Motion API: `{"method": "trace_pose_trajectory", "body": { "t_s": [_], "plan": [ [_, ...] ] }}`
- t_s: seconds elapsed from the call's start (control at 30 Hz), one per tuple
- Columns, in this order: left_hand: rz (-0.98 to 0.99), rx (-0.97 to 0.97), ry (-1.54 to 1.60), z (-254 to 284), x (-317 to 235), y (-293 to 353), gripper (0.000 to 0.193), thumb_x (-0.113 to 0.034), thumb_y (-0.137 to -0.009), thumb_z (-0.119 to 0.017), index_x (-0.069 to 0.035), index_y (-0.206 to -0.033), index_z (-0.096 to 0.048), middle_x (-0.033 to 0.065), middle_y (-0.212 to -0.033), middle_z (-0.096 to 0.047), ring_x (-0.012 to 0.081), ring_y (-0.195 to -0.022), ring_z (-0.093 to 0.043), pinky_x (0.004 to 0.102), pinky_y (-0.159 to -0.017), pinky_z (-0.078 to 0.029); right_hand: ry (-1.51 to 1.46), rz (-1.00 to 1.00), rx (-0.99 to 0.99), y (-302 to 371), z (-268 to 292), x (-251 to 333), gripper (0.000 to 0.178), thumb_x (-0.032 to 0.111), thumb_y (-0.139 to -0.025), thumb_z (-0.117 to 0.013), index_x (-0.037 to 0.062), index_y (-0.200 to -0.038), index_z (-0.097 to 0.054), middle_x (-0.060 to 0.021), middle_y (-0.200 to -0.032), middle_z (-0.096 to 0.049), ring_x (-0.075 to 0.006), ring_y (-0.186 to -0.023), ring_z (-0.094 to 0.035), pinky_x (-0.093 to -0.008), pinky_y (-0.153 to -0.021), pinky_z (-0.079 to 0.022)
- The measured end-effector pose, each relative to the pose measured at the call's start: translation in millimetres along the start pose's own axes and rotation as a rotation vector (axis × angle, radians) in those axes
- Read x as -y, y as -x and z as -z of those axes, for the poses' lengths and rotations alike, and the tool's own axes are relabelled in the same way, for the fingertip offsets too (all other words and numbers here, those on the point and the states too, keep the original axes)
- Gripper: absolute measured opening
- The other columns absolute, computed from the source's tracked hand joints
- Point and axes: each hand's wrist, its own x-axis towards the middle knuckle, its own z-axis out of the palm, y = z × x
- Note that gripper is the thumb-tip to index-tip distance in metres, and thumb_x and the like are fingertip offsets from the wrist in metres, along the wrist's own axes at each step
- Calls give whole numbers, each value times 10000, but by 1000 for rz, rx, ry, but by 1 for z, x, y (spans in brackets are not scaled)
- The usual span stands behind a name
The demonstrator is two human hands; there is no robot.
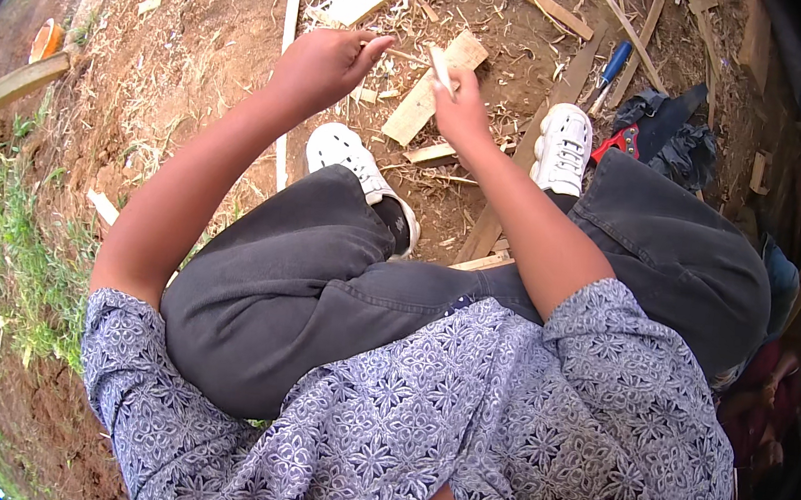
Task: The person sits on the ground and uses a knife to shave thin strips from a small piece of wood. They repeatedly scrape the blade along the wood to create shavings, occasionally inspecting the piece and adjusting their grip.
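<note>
My left hand (pixel 327 69) is closed, held out beyond my left shoe. A thin wooden stick (pixel 406 55) runs from its fingers toward my right hand (pixel 462 112). The fingers of that hand are closed around a pale, narrow piece (pixel 441 69), tilted up and crossing the stick's far end; I cannot make out its kind. Both hands are above the ground, near a short flat wooden board (pixel 417 113) that lies between my feet.
White clogs (pixel 347 155) are on my feet. Wood strips and shavings litter the brown soil. To the right lie a blue-handled tool (pixel 615 66), a red item (pixel 617 142) and black plastic (pixel 686 153). A curved wooden pole (pixel 8 97) and an orange object (pixel 48 41) are at left.
</note>
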Motion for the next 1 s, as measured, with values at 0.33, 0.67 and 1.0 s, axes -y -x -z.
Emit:
{"method": "trace_pose_trajectory", "body": {
  "t_s": [0.33,0.67,1.0],
  "plan": [
    [10,-40,37,-6,5,3,478,-459,-1061,-499,-71,-1035,-778,151,-569,-608,327,-518,-613,424,-540,-517,-50,42,47,12,-1,38,330,242,-1012,-596,67,-1274,-498,-165,-999,-694,-253,-836,-691,-398,-761,-533],
    [-153,-116,-132,6,-4,7,335,-392,-1043,-553,-153,-1168,-752,61,-981,-693,234,-763,-690,386,-672,-570,-284,-343,130,-2,8,-15,313,298,-1040,-556,135,-1278,-435,2,-813,-496,-70,-579,-426,-255,-464,-346],
    [-53,62,156,13,13,-8,290,-310,-1030,-615,-84,-1128,-769,65,-935,-721,184,-743,-662,335,-661,-542,-344,-405,190,1,15,-1,317,330,-1063,-504,111,-1284,-444,23,-768,-483,-53,-544,-397,-241,-454,-340]
  ]
}}
